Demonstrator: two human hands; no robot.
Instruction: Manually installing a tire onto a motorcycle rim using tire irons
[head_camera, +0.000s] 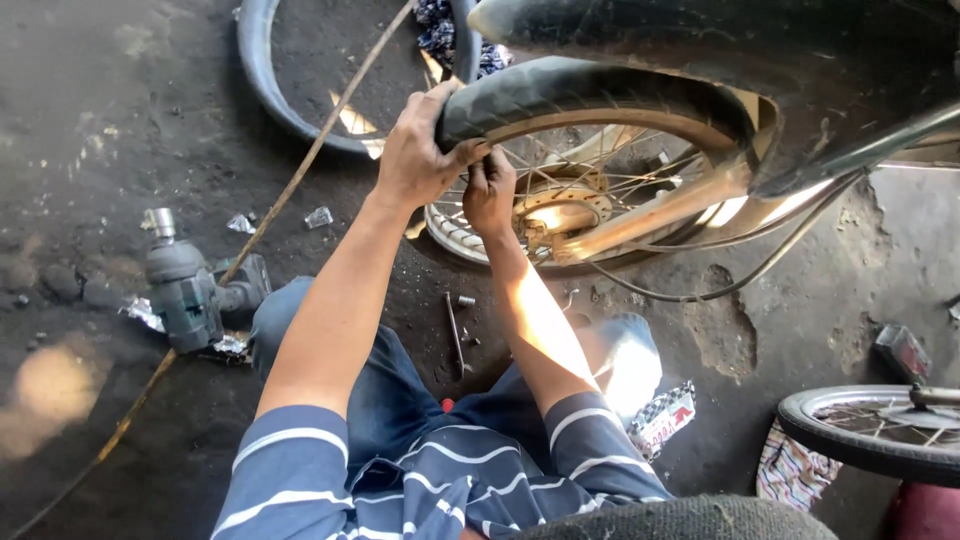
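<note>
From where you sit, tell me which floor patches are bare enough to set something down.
Bare floor lies upper left, between the loose tyre and the impact wrench. Another patch sits right, between the cables and the spare wheel. Crowded: around both hands, left hand and right hand, at the tyre, and between the knees.

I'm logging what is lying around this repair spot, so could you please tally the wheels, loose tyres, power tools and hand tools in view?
Spoked wheels: 2, one with its tyre gripped by the left hand and right hand, one at lower right
Loose tyres: 1
Power tools: 1, an impact wrench
Hand tools: 1, a thin metal rod
Total: 5
</note>
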